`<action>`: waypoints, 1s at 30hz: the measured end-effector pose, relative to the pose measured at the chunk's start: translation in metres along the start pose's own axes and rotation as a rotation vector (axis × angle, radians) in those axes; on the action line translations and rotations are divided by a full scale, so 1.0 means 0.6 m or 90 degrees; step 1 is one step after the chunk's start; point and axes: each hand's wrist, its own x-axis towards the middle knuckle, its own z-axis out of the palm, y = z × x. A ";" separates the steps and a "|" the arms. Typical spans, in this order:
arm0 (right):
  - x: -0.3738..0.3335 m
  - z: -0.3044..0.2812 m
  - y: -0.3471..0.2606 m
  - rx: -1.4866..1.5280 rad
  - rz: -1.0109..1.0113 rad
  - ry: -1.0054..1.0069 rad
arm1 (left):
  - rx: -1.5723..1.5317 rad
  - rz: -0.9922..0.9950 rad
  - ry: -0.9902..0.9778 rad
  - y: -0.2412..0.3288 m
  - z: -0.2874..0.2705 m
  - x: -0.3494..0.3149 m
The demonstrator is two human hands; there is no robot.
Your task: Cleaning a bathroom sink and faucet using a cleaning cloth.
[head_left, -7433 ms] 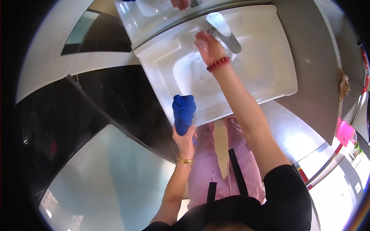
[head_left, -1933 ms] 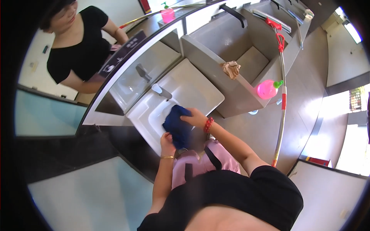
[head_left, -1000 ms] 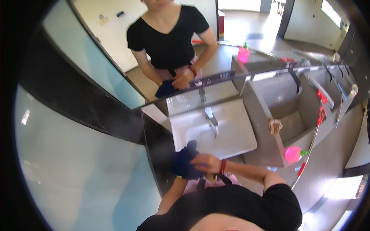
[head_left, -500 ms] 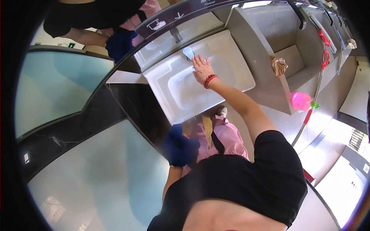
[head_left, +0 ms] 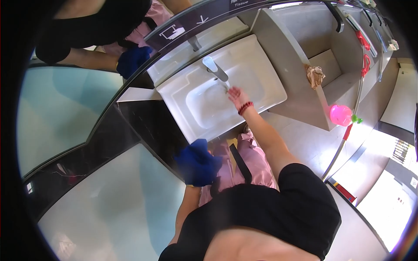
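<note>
My right hand [head_left: 238,98], with a red bead bracelet [head_left: 245,108] on its wrist, is over the basin of a white sink [head_left: 265,85]. Its fingers are loosely curled, apart from one another, and hold nothing. Just beyond the fingertips stands a chrome faucet [head_left: 218,73], its spout pointing toward the hand; a thin stream of water seems to fall there. To the left, in front of the sink's near edge, my left hand grips a bunched blue cloth [head_left: 198,164], which hides most of its fingers.
A mirror [head_left: 74,104] runs along the left and far side. Right of the sink rises a grey partition [head_left: 278,48] with crumpled brown paper [head_left: 315,77] on its edge. A pink bottle [head_left: 341,115] with a green top and a long metal pole [head_left: 334,161] are farther right.
My right hand has left the faucet top and come back toward me, down to beneath the spout. The faucet is now uncovered. My left hand has shifted slightly left with the blue cloth.
</note>
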 end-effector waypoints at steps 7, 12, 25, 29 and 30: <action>0.109 0.087 -0.012 0.097 -0.030 -0.107 | -0.014 -0.022 0.039 -0.065 0.035 -0.082; 0.106 0.094 0.055 0.126 0.050 -0.139 | 0.044 -0.034 0.019 -0.071 0.031 -0.083; 0.134 0.052 0.016 0.204 -0.084 -0.021 | -0.040 -0.091 0.040 -0.125 0.040 -0.115; 0.105 0.103 0.000 0.074 -0.018 -0.180 | -0.051 -0.114 0.037 -0.126 0.045 -0.124; 0.097 0.104 0.012 0.074 -0.018 -0.179 | -0.055 -0.119 0.036 -0.125 0.046 -0.126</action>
